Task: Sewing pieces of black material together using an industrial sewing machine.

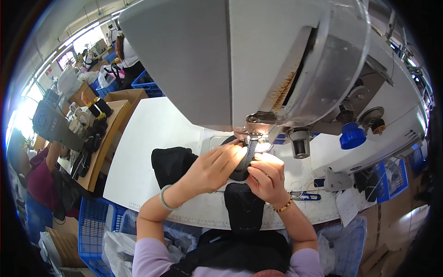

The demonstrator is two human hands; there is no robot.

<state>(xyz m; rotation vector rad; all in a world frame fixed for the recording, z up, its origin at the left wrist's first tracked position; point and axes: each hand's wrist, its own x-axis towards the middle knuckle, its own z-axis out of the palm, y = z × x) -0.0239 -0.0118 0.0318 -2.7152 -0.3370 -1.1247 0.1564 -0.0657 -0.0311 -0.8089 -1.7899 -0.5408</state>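
Observation:
Under the lit needle area of a sewing machine [258, 125], a dark curved piece [239, 175] lies with a grey patterned strip [251, 151] along it. My left hand [216, 164], fingers bent and pressed together, grips the dark piece from the left, close to the presser foot. On the other side my right hand [269, 175] pinches the grey strip between thumb and fingers; part of the grip is hidden. A black fabric piece [173, 167] rests left of my left hand. Below my hands, another black padded piece [244, 207] hangs over the table's front edge.
Small blue-handled thread snips [305, 196] lie right of my right hand on the white table [138, 152]. The machine's head overhangs my hands. Blue baskets [94, 226] stand beside the table. Leftward, a wooden bench [108, 143] holds thread cones; a co-worker's arm [53, 154] shows there.

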